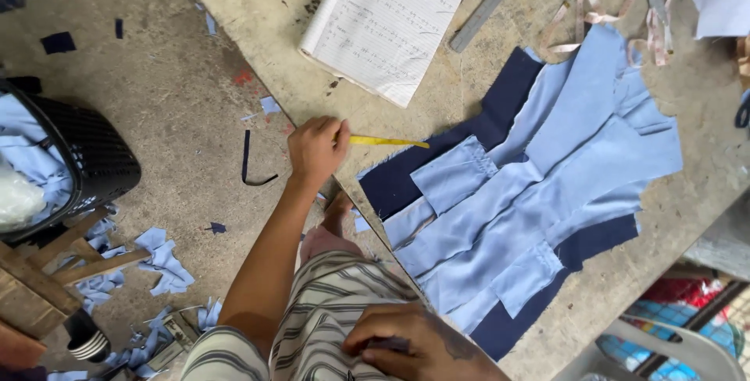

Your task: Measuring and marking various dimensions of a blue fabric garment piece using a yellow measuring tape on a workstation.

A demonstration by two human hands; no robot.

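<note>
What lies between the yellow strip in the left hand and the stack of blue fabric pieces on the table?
Nothing visible lies between them. The left hand pinches one end of the yellow strip at the table edge; its free tip points at the fabric pieces and nearly reaches the dark navy layer, with only bare tabletop between.

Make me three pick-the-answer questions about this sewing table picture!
1. Where is the notebook?
A. on the table
B. in the basket
C. on the floor

2. What colour is the thin strip in the left hand?
A. red
B. yellow
C. green

3. How is the notebook?
A. shut
B. open
C. rolled up

Answers: 1 A, it lies on the table above the blue cloth pieces. 2 B, the strip pinched at the table's edge is yellow. 3 B, its lined page faces up.
</note>
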